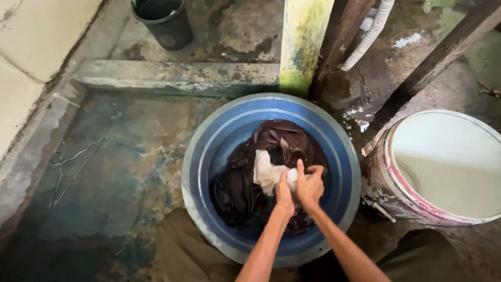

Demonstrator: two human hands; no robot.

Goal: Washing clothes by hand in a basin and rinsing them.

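While both hands rub in the tub, here is what could go wrong:

Left hand (283, 192): squeezed tight on the white cloth (267, 172), close against the right hand (311, 186).
Right hand: also squeezed on the white cloth.
White cloth: on top of the wet dark clothes (245, 188); their colour might stain it.
Blue tub (201, 172): hard rubbing could splash water out.
Floor (120, 156): wet already, so feet could slip.
White bucket (443, 167): just beside the tub; an elbow could bump it.

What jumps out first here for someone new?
The big round blue basin at centre, with dark wet laundry in it. Over it the left hand and right hand press together on a white cloth. At right stands a white bucket with a pink-stained rim; a wire hanger lies on the wet floor, left.
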